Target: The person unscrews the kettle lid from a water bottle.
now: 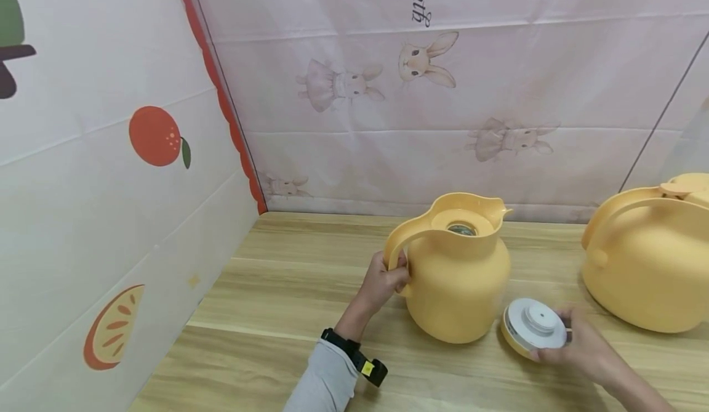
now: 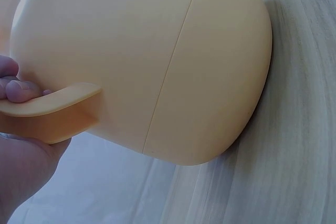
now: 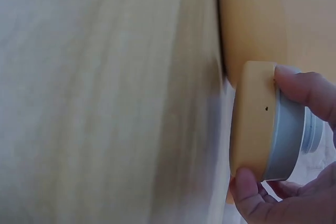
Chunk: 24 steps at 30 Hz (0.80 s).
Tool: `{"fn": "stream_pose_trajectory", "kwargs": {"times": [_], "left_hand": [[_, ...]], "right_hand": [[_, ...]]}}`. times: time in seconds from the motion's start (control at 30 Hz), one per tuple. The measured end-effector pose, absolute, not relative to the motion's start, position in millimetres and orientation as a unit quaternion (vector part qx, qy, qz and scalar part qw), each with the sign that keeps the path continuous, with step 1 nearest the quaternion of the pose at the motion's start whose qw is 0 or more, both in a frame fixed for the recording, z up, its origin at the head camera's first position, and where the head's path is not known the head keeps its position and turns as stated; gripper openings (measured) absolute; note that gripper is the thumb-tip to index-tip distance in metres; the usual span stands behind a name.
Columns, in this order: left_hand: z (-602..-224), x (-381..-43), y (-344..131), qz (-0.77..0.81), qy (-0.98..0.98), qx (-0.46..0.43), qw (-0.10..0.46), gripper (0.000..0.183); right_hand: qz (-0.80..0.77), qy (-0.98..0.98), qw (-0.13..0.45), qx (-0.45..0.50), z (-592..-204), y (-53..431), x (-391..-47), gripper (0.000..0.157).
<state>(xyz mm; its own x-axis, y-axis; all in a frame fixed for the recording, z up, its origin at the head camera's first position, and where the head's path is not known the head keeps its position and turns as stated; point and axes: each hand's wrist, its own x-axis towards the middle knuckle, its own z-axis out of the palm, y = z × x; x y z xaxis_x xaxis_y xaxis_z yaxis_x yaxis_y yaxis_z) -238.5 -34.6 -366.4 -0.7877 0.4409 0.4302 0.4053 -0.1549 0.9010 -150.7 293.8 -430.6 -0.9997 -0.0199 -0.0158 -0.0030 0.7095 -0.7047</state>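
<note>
A yellow thermos jug (image 1: pixel 460 295) stands upright on the table, its round mouth uncovered and its spout turned to the right. My left hand (image 1: pixel 386 279) grips the jug's handle (image 1: pixel 405 234) on its left side; in the left wrist view, fingers and thumb wrap round the lower end of that handle (image 2: pixel 65 100). Just right of the jug is its round lid (image 1: pixel 534 326), upside down, with the grey-white stopper side facing up. My right hand (image 1: pixel 587 347) holds the lid by its right edge, thumb and fingers spread round the rim in the right wrist view.
A second yellow jug (image 1: pixel 653 264), with its top covered, stands at the right, partly cut off. The wood-grain table (image 1: pixel 288 289) meets a rabbit-print wall cover (image 1: pixel 360 159) behind and a fruit-print one (image 1: pixel 183 227) at left. A black band (image 1: pixel 349 350) circles my left wrist.
</note>
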Motion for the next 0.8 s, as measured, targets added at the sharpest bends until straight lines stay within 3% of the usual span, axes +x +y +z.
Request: {"fn": "stream_pose_trajectory", "kwargs": {"times": [0.8], "left_hand": [[-364.8,-237.5,-34.2,0.681,0.656,0.325,0.009,0.014]], "right_hand": [[-0.338,0.941,0.003,-0.028,-436.4,292.7,-154.6,0.096]]}}
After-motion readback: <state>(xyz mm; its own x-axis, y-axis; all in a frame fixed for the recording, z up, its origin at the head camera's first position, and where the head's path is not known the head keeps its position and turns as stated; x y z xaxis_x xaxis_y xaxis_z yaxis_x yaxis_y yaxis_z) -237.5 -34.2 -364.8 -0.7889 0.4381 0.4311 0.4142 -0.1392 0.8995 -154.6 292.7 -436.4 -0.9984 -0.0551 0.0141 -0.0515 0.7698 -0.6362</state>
